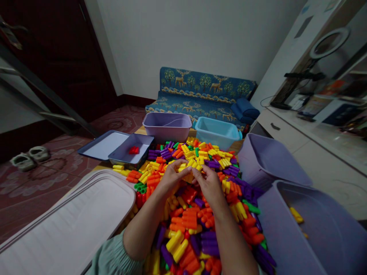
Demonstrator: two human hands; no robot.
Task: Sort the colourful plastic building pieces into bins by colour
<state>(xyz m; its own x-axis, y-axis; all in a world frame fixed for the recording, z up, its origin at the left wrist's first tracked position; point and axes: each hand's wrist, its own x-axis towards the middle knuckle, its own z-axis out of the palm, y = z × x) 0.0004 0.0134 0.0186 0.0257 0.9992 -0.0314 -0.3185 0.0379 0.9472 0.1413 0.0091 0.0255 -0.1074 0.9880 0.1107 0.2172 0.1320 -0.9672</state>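
A big heap of plastic peg pieces [197, 198] in yellow, orange, purple, green and red covers the middle of the floor. Both my hands meet above the heap. My left hand [172, 176] and my right hand [207, 182] have their fingers closed on a cluster of yellow pieces [189, 165] held between them. A small grey tray [143, 143] behind the heap holds a couple of red pieces [133, 150]. The purple bin [323, 229] at the near right has a yellow piece [296, 215] in it.
A purple tub [167, 131], a light blue tub [216, 135] and another purple bin [269, 162] ring the heap. A flat grey lid [101, 145] and a large pale lid [69, 225] lie at left. Blue patterned cushion seat, white cabinet right, slippers far left.
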